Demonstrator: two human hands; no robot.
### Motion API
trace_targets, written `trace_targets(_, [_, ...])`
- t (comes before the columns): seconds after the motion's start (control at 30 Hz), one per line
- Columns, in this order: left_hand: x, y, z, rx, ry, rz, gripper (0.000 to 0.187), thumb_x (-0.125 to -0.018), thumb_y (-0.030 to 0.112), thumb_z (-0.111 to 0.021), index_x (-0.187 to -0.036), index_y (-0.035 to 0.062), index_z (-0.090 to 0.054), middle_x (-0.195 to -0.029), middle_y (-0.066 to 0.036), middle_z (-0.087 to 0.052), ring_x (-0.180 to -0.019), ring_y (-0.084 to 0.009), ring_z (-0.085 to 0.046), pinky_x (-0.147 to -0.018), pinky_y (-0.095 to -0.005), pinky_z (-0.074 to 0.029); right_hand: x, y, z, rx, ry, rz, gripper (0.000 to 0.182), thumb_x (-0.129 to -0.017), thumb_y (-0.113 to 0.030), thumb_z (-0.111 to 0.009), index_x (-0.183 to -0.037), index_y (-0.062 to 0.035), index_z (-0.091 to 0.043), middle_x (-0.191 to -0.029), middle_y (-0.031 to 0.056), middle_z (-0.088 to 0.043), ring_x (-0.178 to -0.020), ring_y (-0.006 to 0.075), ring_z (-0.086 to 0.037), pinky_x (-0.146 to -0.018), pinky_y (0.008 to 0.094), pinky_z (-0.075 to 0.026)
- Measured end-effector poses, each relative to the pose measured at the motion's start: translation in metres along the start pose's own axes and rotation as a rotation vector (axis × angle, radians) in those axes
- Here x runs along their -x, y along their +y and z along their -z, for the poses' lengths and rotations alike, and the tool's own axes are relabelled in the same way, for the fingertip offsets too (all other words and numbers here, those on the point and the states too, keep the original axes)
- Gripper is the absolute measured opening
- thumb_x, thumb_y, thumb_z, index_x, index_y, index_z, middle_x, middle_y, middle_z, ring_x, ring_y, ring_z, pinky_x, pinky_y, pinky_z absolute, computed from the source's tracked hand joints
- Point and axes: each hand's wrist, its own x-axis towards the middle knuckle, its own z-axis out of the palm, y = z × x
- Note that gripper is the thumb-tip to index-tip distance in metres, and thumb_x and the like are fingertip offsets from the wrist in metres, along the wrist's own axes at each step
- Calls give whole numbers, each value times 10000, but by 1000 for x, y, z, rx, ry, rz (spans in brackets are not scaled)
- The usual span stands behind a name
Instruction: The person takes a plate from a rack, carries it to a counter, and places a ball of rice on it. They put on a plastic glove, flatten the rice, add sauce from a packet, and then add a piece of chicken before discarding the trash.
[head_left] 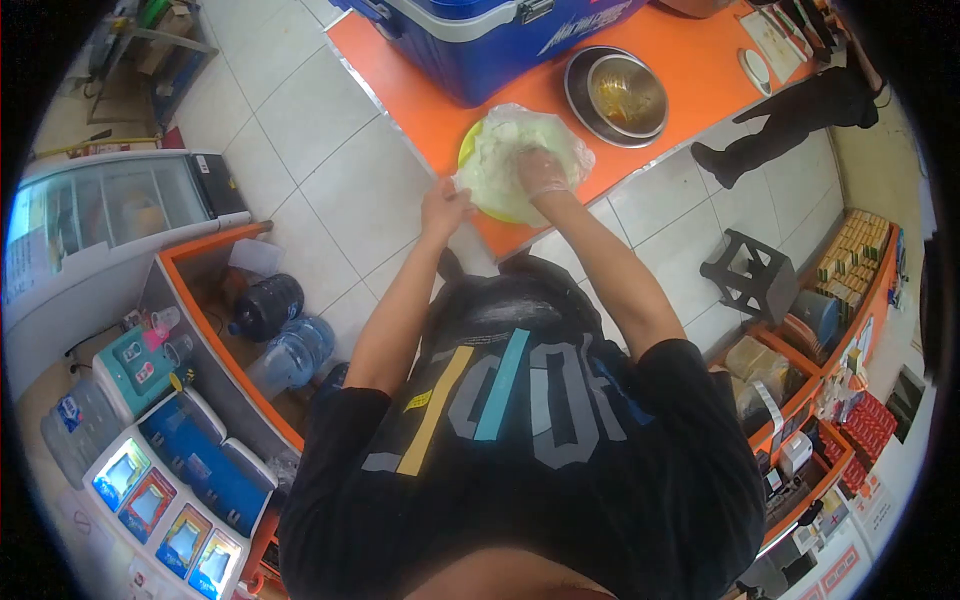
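Note:
On the orange table's near corner sits a yellow-green basin (467,147), lined with a thin clear plastic bag (578,152) whose edges spread past the rim. Whitish, soft-looking contents (503,152) lie inside. My left hand (446,208) is closed at the basin's left edge, pinching the bag's rim. My right hand (541,172) reaches into the basin from the right, with what looks like clear plastic around it. Its fingertips are down in the whitish contents, so their grip is hidden.
A blue cooler (470,50) stands on the orange table (405,110) behind the basin. Metal bowls (625,97) with orange-brown residue sit to its right. Another person's leg (785,118) is by the table's right side. A dark stool (752,272) stands on the tiled floor.

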Motion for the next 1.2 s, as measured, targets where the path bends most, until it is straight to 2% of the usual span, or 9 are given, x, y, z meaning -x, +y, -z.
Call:
trace_targets(0.23, [-10, -18, 3, -29, 56, -16, 245, -943, 55, -632, -1169, -29, -590, -947, -119, -668, -748, -174, -696, -659, -290, -614, -20, -7, 21, 61, -30, 132, 268, -921, -166, -507, -1010, -59, -736, -1018, 180, -729, -946, 325, -715, -834, 454, -561])
trace_targets(0.33, [-10, -9, 6, -57, 32, -26, 254, -942, 59, -631, -1176, -29, -589, -966, -124, -667, -758, -171, -694, -669, -290, -614, -20, -5, 8, 88, 165, 169, 260, -921, -174, -505, -1005, -80, -733, -986, 149, -735, -933, 311, -716, -834, 442, -556])
trace_targets(0.47, [0, 7, 0, -52, 40, 13, 274, -949, 56, -609, -1208, -30, -583, -1018, -137, -667, -792, -183, -700, -697, -297, -617, 24, -5, 78, -249, 271, -70, 251, -907, -173, -518, -1025, -121, -733, -941, 111, -737, -917, 298, -709, -846, 417, -543])
trace_targets(0.53, [5, -1, -2, -35, 66, 13, 298, -955, 56, -594, -1239, -34, -574, -1052, -145, -667, -829, -198, -706, -722, -306, -619, 5, 28, 2, -325, 242, -268, 251, -905, -162, -522, -1040, -122, -730, -930, 106, -735, -917, 295, -704, -852, 417, -537])
trace_targets(0.73, [5, -8, -3, 72, 58, -96, 356, -968, 69, -571, -1304, -45, -539, -1134, -158, -654, -933, -231, -706, -785, -336, -622, 35, 24, 59, -42, 222, 118, 293, -943, -169, -489, -1093, -62, -716, -951, 153, -725, -933, 309, -694, -852, 427, -531])
trace_targets(0.83, [6, -13, 1, 96, 126, -108, 354, -953, 93, -611, -1275, -43, -552, -1156, -156, -643, -898, -220, -701, -781, -339, -625, 35, 19, 58, -84, 73, -5, 326, -968, -218, -467, -1138, -82, -709, -971, 171, -721, -944, 322, -689, -854, 430, -527])
trace_targets(0.9, [12, -12, 4, 36, 171, -64, 351, -939, 118, -648, -1245, -35, -568, -1179, -157, -632, -872, -215, -696, -764, -344, -630, 13, 39, 11, -30, 202, 98, 318, -978, -266, -486, -1161, -123, -703, -1000, 161, -717, -979, 327, -681, -846, 457, -524])
trace_targets(1.1, [-11, 2, 8, -503, 188, -509, 327, -928, 223, -708, -1132, -11, -606, -884, -109, -687, -747, -157, -665, -612, -303, -569, 38, -20, 75, -46, 50, -89, 324, -989, -281, -462, -1168, -154, -700, -1085, 139, -716, -1035, 325, -675, -896, 438, -507])
trace_targets(1.2, [-42, -2, 13, -384, 186, -463, 302, -943, 265, -696, -1045, -6, -609, -775, -90, -679, -699, -157, -643, -625, -299, -523, 33, -22, 58, -39, -12, -98, 316, -982, -262, -460, -1156, -149, -699, -1087, 143, -717, -1037, 334, -673, -902, 440, -504])
